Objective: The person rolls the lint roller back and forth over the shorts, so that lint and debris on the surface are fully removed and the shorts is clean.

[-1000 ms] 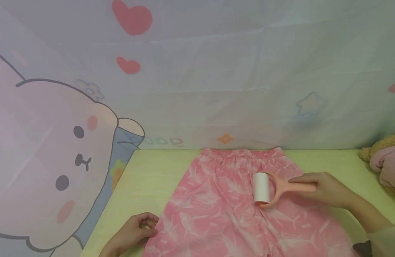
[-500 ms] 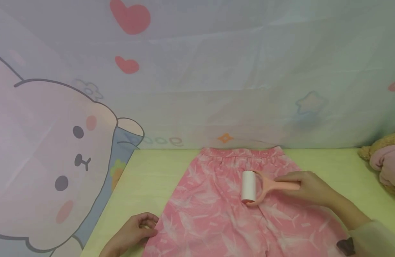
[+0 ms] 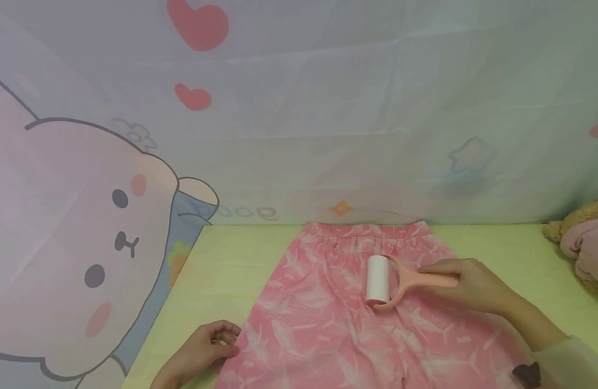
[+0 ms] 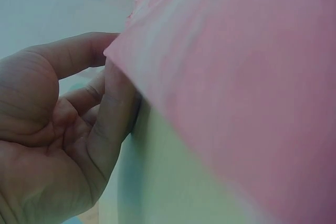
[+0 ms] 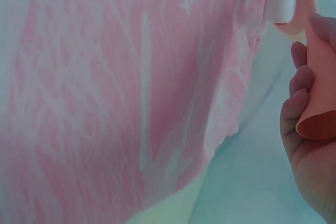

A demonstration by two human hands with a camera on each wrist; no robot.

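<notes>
A pink garment (image 3: 318,324) with a white leaf-like print and a gathered elastic waistband lies flat, its lower end cut off by the head view. My left hand (image 3: 201,348) pinches its left edge; the left wrist view shows the thumb and a finger (image 4: 118,93) meeting at a corner of the cloth (image 4: 210,77). My right hand (image 3: 476,283) grips the peach handle of a lint roller (image 3: 410,280). The roller's white paper roll (image 3: 378,280) sits on the garment below the waistband. In the right wrist view, fingers (image 5: 300,82) curl round the hollow handle (image 5: 321,87).
The garment rests on a pale yellow-green table (image 3: 230,265). Behind it hangs a backdrop sheet (image 3: 299,108) printed with hearts and a large cartoon animal. At the right edge sits a tan plush toy (image 3: 578,232) with pink cloth. Something small and dark (image 3: 527,373) shows by the right sleeve.
My right hand has moved the lint roller left across the garment, then slightly up and back right. The left hand stays at the left edge.
</notes>
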